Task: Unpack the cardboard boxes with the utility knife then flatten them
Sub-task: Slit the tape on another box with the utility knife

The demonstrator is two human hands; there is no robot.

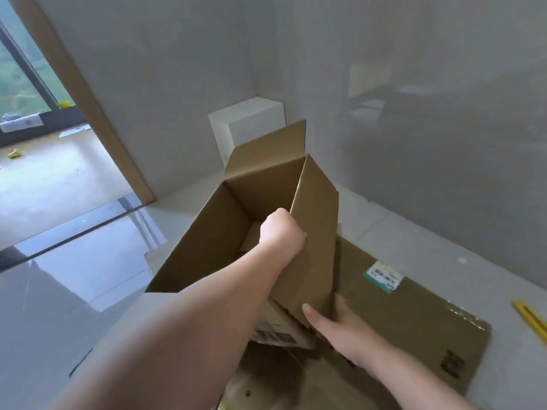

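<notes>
An open brown cardboard box [207, 232] stands tilted on the floor in front of me, its far flap [269, 149] raised. My left hand [281, 229] reaches into it and grips the top edge of the right wall [318, 220]. My right hand [334, 324] lies with straight fingers against the lower near end of that wall. A flattened cardboard sheet [408, 315] with a green-and-white label lies on the floor under and right of the box. The yellow utility knife [531, 319] lies on the floor at the far right edge. Something papery shows inside the box, mostly hidden.
A white block [245, 125] stands in the corner behind the box. Grey walls close in behind and to the right. A doorway with a wooden frame [88, 108] opens at the left onto another room. Glossy tiled floor [74, 276] spreads to the left.
</notes>
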